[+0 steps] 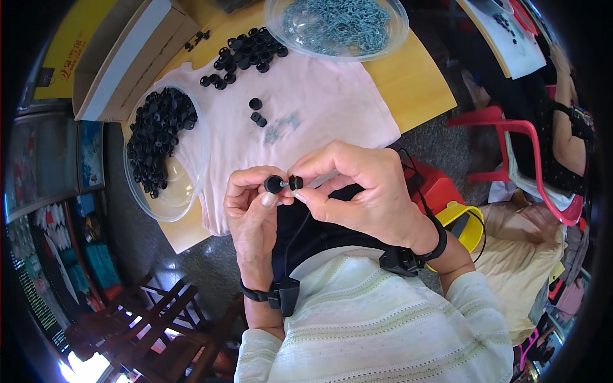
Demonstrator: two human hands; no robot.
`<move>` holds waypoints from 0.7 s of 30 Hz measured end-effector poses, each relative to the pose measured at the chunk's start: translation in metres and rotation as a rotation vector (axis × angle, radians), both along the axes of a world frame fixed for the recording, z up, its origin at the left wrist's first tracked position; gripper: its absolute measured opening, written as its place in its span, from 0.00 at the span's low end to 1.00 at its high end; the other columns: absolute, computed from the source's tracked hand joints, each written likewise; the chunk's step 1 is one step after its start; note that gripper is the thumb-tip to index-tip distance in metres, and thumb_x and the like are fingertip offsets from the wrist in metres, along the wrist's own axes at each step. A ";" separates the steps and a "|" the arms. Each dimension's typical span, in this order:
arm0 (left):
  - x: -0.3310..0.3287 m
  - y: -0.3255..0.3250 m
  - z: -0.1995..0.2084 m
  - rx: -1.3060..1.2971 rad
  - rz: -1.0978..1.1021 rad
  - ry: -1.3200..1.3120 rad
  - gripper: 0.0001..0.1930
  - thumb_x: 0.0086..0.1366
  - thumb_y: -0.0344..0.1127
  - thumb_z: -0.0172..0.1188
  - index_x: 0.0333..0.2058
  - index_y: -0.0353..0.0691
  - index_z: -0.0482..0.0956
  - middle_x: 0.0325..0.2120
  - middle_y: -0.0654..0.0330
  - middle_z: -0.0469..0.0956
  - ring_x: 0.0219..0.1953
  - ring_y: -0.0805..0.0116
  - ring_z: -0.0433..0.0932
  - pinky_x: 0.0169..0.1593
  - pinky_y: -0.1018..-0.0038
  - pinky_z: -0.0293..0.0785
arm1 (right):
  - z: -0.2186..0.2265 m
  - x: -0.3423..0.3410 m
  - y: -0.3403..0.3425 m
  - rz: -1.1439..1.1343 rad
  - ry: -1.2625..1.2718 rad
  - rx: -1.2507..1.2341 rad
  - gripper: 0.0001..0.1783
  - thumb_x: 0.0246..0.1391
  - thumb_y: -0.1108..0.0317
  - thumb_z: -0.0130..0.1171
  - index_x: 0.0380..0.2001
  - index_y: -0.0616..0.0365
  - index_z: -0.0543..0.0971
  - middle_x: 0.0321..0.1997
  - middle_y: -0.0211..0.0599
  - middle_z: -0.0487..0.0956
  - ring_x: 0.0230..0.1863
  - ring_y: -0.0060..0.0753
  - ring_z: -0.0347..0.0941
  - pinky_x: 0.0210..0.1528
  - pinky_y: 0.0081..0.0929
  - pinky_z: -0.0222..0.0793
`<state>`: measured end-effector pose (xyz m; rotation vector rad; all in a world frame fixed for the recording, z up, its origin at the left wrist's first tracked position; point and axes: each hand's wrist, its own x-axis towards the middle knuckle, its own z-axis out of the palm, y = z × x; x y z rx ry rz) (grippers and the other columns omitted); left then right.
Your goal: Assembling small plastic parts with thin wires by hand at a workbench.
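Observation:
In front of my body, my left hand (pixel 250 207) pinches a round black plastic knob (pixel 274 184) between thumb and fingers. A short metal screw (pixel 285 184) sticks out of its right side. On the screw's other end is a small black plastic piece (pixel 295 182), gripped by the thumb and forefinger of my right hand (pixel 361 191). Beyond my hands, a loose round black cap (pixel 255 103) and two smaller black pieces (pixel 258 119) lie on a pink cloth (pixel 319 96). Farther off, several black caps (pixel 246 52) lie in a loose heap.
A clear tub (pixel 205 137) of black pieces stands at the left; another clear tub (pixel 403 38) of silvery screws stands at the far side. A cardboard box (pixel 131 57) borders the table's left. At the right, another person sits on a red chair (pixel 533 134). A wooden chair (pixel 159 325) is lower left.

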<state>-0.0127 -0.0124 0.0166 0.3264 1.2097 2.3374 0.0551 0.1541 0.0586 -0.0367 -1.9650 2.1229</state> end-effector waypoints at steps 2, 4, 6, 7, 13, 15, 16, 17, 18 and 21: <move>0.002 0.001 0.001 -0.014 0.012 -0.005 0.10 0.59 0.25 0.61 0.40 0.34 0.73 0.37 0.49 0.77 0.34 0.68 0.77 0.36 0.75 0.76 | -0.001 -0.001 -0.002 -0.032 0.008 0.050 0.09 0.48 0.79 0.62 0.35 0.65 0.77 0.35 0.40 0.80 0.35 0.27 0.80 0.34 0.21 0.78; 0.002 0.002 0.002 -0.027 0.027 -0.010 0.11 0.58 0.25 0.61 0.40 0.34 0.73 0.38 0.49 0.76 0.34 0.68 0.77 0.36 0.76 0.77 | -0.002 -0.001 -0.002 -0.061 0.016 0.101 0.09 0.48 0.76 0.63 0.34 0.64 0.77 0.31 0.39 0.80 0.32 0.27 0.80 0.31 0.21 0.77; 0.002 0.002 0.001 -0.031 0.037 -0.010 0.12 0.57 0.24 0.62 0.40 0.34 0.73 0.39 0.49 0.76 0.34 0.69 0.77 0.37 0.76 0.77 | -0.006 -0.002 -0.002 -0.098 0.081 0.227 0.09 0.46 0.75 0.64 0.33 0.63 0.76 0.29 0.40 0.79 0.28 0.31 0.80 0.27 0.22 0.74; 0.002 0.003 0.001 -0.032 0.036 -0.008 0.12 0.57 0.24 0.62 0.40 0.34 0.73 0.39 0.49 0.76 0.34 0.69 0.77 0.37 0.76 0.77 | -0.005 -0.002 -0.002 -0.100 0.082 0.226 0.09 0.46 0.75 0.64 0.33 0.63 0.76 0.29 0.40 0.79 0.28 0.31 0.80 0.27 0.22 0.74; 0.001 0.002 -0.002 -0.043 0.047 -0.013 0.13 0.56 0.22 0.62 0.40 0.34 0.74 0.39 0.50 0.76 0.35 0.70 0.77 0.38 0.76 0.78 | -0.001 0.000 0.003 -0.038 0.043 0.304 0.10 0.46 0.83 0.62 0.35 0.67 0.78 0.37 0.40 0.81 0.36 0.26 0.81 0.35 0.20 0.79; 0.001 0.002 -0.002 -0.042 0.038 -0.015 0.13 0.56 0.22 0.63 0.40 0.34 0.74 0.39 0.50 0.76 0.35 0.70 0.77 0.38 0.76 0.78 | 0.000 -0.001 0.003 -0.043 0.046 0.315 0.10 0.46 0.83 0.62 0.35 0.67 0.78 0.36 0.40 0.81 0.35 0.27 0.81 0.34 0.20 0.79; 0.001 0.003 -0.001 -0.043 0.037 -0.015 0.13 0.56 0.22 0.63 0.40 0.34 0.74 0.39 0.50 0.76 0.35 0.70 0.77 0.38 0.76 0.78 | 0.000 0.000 0.003 -0.044 0.046 0.314 0.10 0.46 0.83 0.62 0.35 0.67 0.78 0.36 0.40 0.81 0.35 0.27 0.81 0.34 0.20 0.79; 0.002 0.004 -0.001 -0.043 0.036 -0.004 0.13 0.56 0.22 0.63 0.40 0.34 0.74 0.39 0.50 0.76 0.35 0.70 0.77 0.39 0.76 0.78 | -0.001 0.000 0.003 -0.050 0.041 0.318 0.10 0.46 0.83 0.62 0.35 0.67 0.78 0.36 0.40 0.81 0.35 0.27 0.81 0.34 0.20 0.79; 0.002 0.005 -0.001 -0.043 0.035 0.005 0.13 0.56 0.21 0.63 0.40 0.34 0.74 0.39 0.51 0.76 0.35 0.71 0.77 0.39 0.76 0.78 | -0.002 0.000 0.003 -0.056 0.035 0.321 0.10 0.46 0.83 0.62 0.35 0.67 0.78 0.36 0.40 0.81 0.35 0.26 0.81 0.34 0.20 0.79; 0.002 0.005 -0.001 -0.049 0.047 -0.001 0.13 0.55 0.20 0.63 0.40 0.33 0.75 0.39 0.51 0.77 0.36 0.70 0.77 0.40 0.75 0.79 | -0.002 -0.001 0.002 -0.061 0.041 0.342 0.11 0.45 0.83 0.62 0.35 0.67 0.78 0.36 0.40 0.81 0.35 0.27 0.81 0.34 0.20 0.79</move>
